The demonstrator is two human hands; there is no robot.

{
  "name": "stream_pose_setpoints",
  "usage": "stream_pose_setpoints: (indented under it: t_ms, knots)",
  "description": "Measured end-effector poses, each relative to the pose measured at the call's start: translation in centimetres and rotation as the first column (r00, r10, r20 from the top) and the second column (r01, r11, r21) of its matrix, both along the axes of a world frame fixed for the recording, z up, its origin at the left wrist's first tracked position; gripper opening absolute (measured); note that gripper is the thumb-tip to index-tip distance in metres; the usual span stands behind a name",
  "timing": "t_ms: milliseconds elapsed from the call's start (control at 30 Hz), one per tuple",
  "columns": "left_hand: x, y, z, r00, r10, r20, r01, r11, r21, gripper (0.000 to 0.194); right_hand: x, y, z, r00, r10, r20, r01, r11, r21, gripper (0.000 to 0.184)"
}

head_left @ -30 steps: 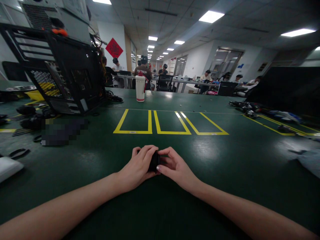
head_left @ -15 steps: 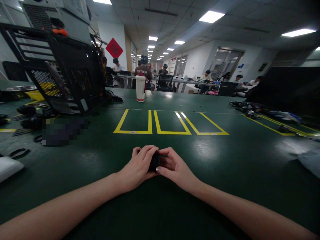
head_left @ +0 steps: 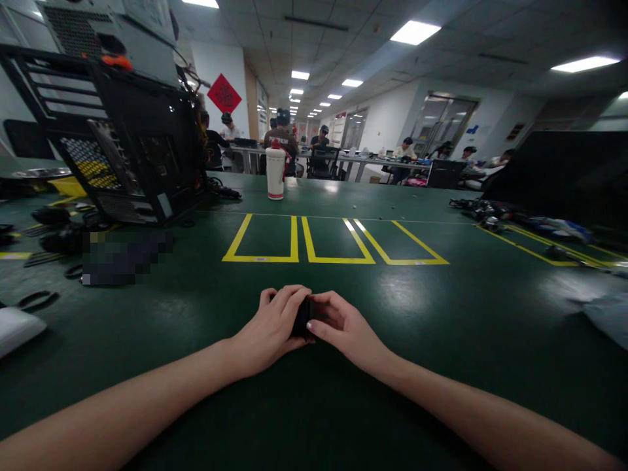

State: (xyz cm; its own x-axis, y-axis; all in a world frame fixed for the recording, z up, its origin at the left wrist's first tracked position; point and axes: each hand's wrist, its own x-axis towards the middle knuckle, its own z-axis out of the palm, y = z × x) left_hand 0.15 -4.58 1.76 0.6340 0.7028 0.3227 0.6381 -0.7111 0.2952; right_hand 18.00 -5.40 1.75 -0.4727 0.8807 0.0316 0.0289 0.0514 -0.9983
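Observation:
A small black box-like object (head_left: 303,318) is between my two hands, low over the green table (head_left: 314,405). My left hand (head_left: 269,330) is wrapped round it from the left, fingers over its top and thumb beneath. From the other side, my right hand (head_left: 346,330) closes on its right edge with thumb and fingertips. Most of the object is covered by my fingers, so its exact kind does not show. Beyond my hands, three yellow tape outlines (head_left: 260,259) mark the tabletop.
An open black computer case (head_left: 171,157) stands at the left, near cables and a blurred-out dark item (head_left: 127,258). A white tumbler (head_left: 275,173) is upright behind the tape. Cables (head_left: 490,212) and a dark panel (head_left: 564,176) are at right. People (head_left: 282,137) sit at far desks.
My right thumb has shifted slightly upward along the black object's edge, and the right fingers have dipped a little. My left hand keeps its grip in the same spot.

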Motion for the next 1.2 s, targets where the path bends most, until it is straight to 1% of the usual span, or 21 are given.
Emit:
stream_pose_setpoints:
  t_ms: [133,300,333,467,567,633,700,833,933,1033,1100,1200]
  knots:
    - [0.02,-0.02,0.08,1.0,-0.008,-0.014,0.008,1.0,-0.018,0.06,-0.05,-0.26,0.01,0.999,0.015,-0.03,-0.015,1.0,0.015,0.032]
    - [0.09,-0.05,-0.09,1.0,-0.008,0.005,0.008,1.0,0.006,0.059,-0.11,-0.35,0.28,0.999,-0.016,-0.046,0.017,1.0,0.003,0.023]
    - [0.1,-0.06,-0.1,1.0,-0.007,0.004,0.007,1.0,0.006,0.059,-0.1,-0.32,0.32,0.999,-0.031,-0.039,0.032,0.999,0.006,0.024]
    - [0.06,-0.11,0.02,1.0,-0.006,0.004,0.006,1.0,0.001,0.059,0.0,-0.09,0.27,0.998,-0.065,0.009,0.065,0.998,0.005,0.039]
    - [0.02,-0.12,0.11,1.0,-0.004,-0.001,0.004,1.0,-0.001,0.06,0.07,0.07,0.09,0.999,-0.041,0.029,0.042,0.999,-0.007,0.036]
    - [0.04,-0.11,0.08,1.0,-0.001,-0.008,0.0,1.0,-0.005,0.059,0.06,0.06,-0.01,1.0,-0.014,0.005,0.014,1.0,-0.02,0.032]
    - [0.08,-0.07,-0.01,1.0,0.002,-0.012,-0.002,1.0,-0.005,0.059,0.01,-0.04,-0.06,0.999,0.003,-0.038,-0.004,1.0,-0.025,0.033]
    - [0.15,-0.01,-0.2,1.0,0.003,-0.012,-0.003,1.0,0.006,0.059,-0.08,-0.27,0.01,0.997,0.01,-0.081,-0.013,1.0,-0.027,0.03]
    - [0.12,-0.02,-0.16,1.0,0.0,0.003,-0.001,1.0,0.017,0.058,-0.07,-0.25,0.04,0.998,-0.023,-0.066,0.022,1.0,-0.01,0.026]
    - [0.07,-0.06,0.0,1.0,-0.004,0.002,0.004,1.0,0.004,0.059,0.01,-0.12,0.01,0.998,-0.06,-0.025,0.06,0.998,0.01,0.033]
    - [0.04,-0.09,0.08,1.0,-0.003,-0.006,0.003,1.0,-0.008,0.06,0.05,-0.05,0.0,0.998,-0.057,0.007,0.057,0.998,0.004,0.036]
    - [0.03,-0.09,0.12,1.0,0.001,-0.007,-0.001,1.0,-0.01,0.061,0.05,-0.05,0.03,0.999,-0.038,0.021,0.038,0.999,-0.004,0.032]
